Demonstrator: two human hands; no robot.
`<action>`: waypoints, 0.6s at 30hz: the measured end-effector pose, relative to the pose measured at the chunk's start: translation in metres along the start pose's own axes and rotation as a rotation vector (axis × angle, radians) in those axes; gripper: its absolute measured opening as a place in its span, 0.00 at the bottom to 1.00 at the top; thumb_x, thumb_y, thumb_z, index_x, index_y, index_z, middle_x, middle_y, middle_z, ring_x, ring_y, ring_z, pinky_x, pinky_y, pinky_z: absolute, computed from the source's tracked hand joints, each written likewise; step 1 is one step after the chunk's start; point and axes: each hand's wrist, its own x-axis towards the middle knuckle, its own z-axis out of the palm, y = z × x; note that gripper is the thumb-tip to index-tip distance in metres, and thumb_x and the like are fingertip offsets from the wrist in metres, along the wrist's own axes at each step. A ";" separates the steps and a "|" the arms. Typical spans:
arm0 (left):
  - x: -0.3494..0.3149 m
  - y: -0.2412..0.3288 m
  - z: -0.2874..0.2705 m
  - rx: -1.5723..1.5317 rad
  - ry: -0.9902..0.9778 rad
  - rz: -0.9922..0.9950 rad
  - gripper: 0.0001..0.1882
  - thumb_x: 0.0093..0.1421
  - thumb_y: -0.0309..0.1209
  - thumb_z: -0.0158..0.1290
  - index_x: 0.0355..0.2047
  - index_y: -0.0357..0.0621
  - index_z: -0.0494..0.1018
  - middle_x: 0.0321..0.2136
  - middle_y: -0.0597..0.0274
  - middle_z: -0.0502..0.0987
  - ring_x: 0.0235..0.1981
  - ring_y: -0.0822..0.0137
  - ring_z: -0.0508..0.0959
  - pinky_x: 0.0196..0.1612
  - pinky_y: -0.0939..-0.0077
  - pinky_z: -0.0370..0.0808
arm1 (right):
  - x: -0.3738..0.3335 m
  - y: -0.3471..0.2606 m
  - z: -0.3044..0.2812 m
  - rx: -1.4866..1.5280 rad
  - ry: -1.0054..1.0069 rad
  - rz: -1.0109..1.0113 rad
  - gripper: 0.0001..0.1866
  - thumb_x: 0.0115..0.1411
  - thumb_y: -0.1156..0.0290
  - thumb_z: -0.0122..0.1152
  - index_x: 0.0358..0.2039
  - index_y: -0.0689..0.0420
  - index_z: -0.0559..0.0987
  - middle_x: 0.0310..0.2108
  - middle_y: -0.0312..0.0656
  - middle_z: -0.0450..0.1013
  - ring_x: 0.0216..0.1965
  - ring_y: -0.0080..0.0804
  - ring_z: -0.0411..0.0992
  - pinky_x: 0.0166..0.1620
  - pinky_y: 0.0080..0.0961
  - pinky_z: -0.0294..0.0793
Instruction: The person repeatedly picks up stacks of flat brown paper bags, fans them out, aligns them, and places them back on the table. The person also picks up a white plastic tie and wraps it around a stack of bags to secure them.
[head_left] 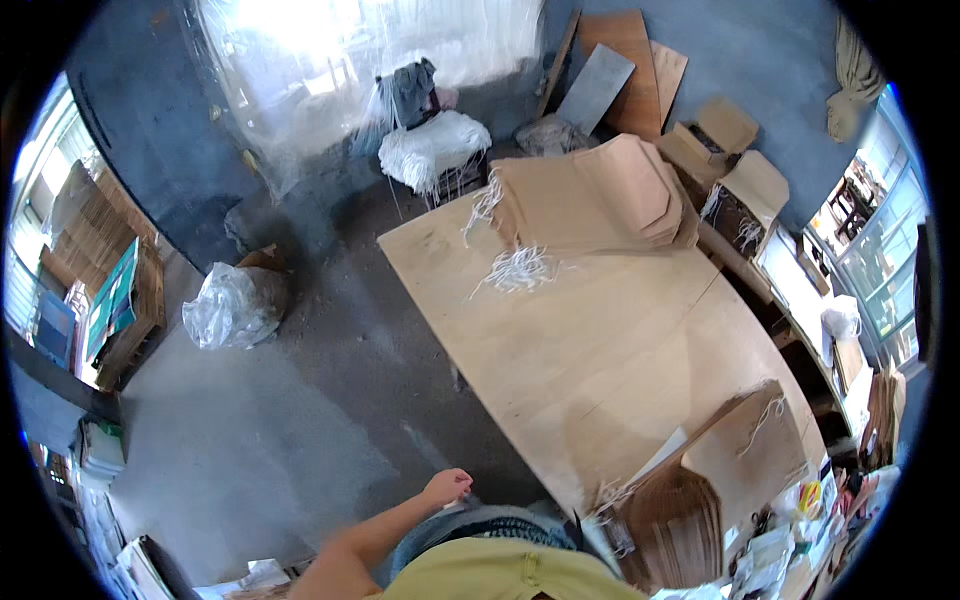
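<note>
My left hand [447,487] is held low in front of my body, beside the blue jeans [480,525] at the waist. Its fingers are curled closed; whether anything small lies inside them is hidden. My right hand is out of the picture. To the right stands a large pale wooden table [590,330]. On its near end lies a stack of brown paper bags [675,520] with white cord handles. A second pile of flat brown paper bags [590,195] rests on the far end, next to a loose bunch of white cords [520,270].
A chair heaped with white cords [435,150] stands beyond the table. On the grey floor sits a clear plastic bag [235,305]. Open cardboard boxes [740,185] and a cluttered shelf [800,290] line the right side. Boards [610,70] lean on the far wall.
</note>
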 end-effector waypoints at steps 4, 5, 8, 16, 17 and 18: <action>-0.043 -0.034 -0.078 -0.224 0.253 -0.075 0.12 0.63 0.33 0.49 0.41 0.38 0.73 0.32 0.59 0.79 0.30 0.70 0.78 0.35 0.74 0.76 | -0.061 -0.162 0.070 -0.637 -0.046 -0.405 0.15 0.62 0.62 0.48 0.22 0.55 0.76 0.17 0.43 0.71 0.18 0.37 0.71 0.23 0.37 0.71; -0.031 -0.032 -0.072 -0.321 0.168 -0.048 0.12 0.63 0.32 0.48 0.42 0.38 0.73 0.32 0.58 0.79 0.31 0.70 0.78 0.35 0.75 0.76 | -0.003 -0.160 0.023 -0.703 0.096 -0.646 0.16 0.61 0.61 0.49 0.23 0.56 0.79 0.18 0.43 0.75 0.20 0.34 0.73 0.26 0.35 0.72; -0.031 -0.036 -0.135 -0.445 0.268 -0.020 0.12 0.64 0.32 0.48 0.43 0.38 0.73 0.32 0.58 0.79 0.31 0.69 0.78 0.35 0.75 0.76 | -0.075 -0.321 0.118 -0.212 0.002 -0.729 0.15 0.64 0.61 0.51 0.37 0.61 0.76 0.29 0.42 0.77 0.29 0.28 0.76 0.32 0.25 0.76; 0.043 0.017 -0.279 -0.647 0.363 0.137 0.13 0.64 0.33 0.50 0.42 0.37 0.73 0.33 0.56 0.79 0.32 0.68 0.79 0.36 0.74 0.77 | -0.085 -0.477 0.278 -0.629 -0.221 -0.722 0.17 0.62 0.55 0.53 0.42 0.55 0.77 0.30 0.39 0.78 0.31 0.26 0.76 0.35 0.24 0.75; 0.053 0.020 -0.295 -0.592 0.379 0.082 0.13 0.63 0.33 0.50 0.42 0.37 0.73 0.33 0.55 0.79 0.32 0.68 0.79 0.36 0.74 0.77 | -0.073 -0.485 0.296 -0.714 -0.209 -0.683 0.17 0.62 0.55 0.54 0.42 0.54 0.78 0.30 0.39 0.78 0.32 0.28 0.76 0.37 0.26 0.76; 0.060 0.023 -0.317 -0.529 0.397 0.031 0.13 0.63 0.34 0.50 0.42 0.37 0.73 0.33 0.55 0.79 0.32 0.68 0.79 0.36 0.73 0.77 | -0.061 -0.492 0.309 -0.859 -0.217 -0.855 0.18 0.60 0.54 0.55 0.42 0.52 0.79 0.31 0.40 0.78 0.34 0.32 0.76 0.39 0.30 0.75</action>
